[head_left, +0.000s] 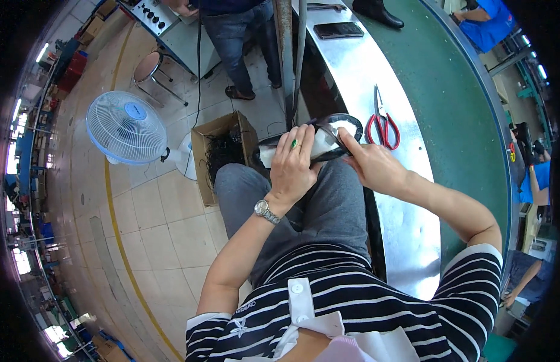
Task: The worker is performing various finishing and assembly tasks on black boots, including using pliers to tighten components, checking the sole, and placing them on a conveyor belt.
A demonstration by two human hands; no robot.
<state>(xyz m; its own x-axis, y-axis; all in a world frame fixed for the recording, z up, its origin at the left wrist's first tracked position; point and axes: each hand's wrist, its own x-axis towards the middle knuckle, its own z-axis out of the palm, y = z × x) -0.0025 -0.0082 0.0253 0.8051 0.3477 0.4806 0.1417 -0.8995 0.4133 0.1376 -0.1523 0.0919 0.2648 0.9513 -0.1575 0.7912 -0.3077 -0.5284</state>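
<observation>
A black-and-white shoe-like piece (324,143) is held above the lap near the centre of the frame, its white face ringed by a black edge. The left hand (292,160) is laid over one end, fingers together and only lightly bent; the far end is gripped by the right hand (376,166), partly closed, with a digit pressed on the rim. Whether a tool is also held there cannot be told. Handwork appears to be midway: the black edge seems already brought around the piece, while the white middle is left uncovered, and no finished piece can be made out. Red-handled scissors (381,111) are left unheld on the metal benchtop (413,223), right of centre.
</observation>
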